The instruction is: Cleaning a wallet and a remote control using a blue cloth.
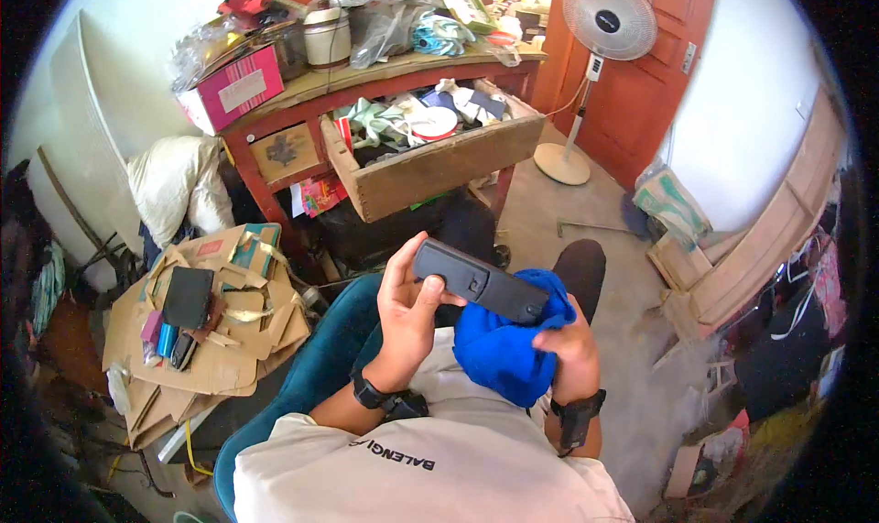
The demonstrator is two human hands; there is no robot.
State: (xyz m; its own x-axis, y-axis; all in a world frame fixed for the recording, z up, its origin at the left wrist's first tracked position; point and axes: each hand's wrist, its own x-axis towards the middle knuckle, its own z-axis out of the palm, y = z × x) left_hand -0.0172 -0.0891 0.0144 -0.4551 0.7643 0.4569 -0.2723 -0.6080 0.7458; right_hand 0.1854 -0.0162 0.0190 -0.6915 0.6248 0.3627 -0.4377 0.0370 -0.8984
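My left hand (409, 308) grips one end of a long black remote control (472, 278), thumb on its near edge. Its back, with what looks like a battery cover, faces up. A bright blue cloth (502, 354) is bunched under and around the remote's other end. My right hand (569, 347) is closed on the cloth, with its thumb on top. The cloth hides part of the fingers and the underside of the remote. Both hands are above my lap.
On the left, flattened cardboard (215, 376) bears a black wallet-like item (189, 298) and a blue cylinder (167, 340). Ahead, a cluttered desk has an open drawer (449, 170) full of cloths. A standing fan (609, 17) is by the red door (655, 83). Wooden furniture (760, 257) leans at right.
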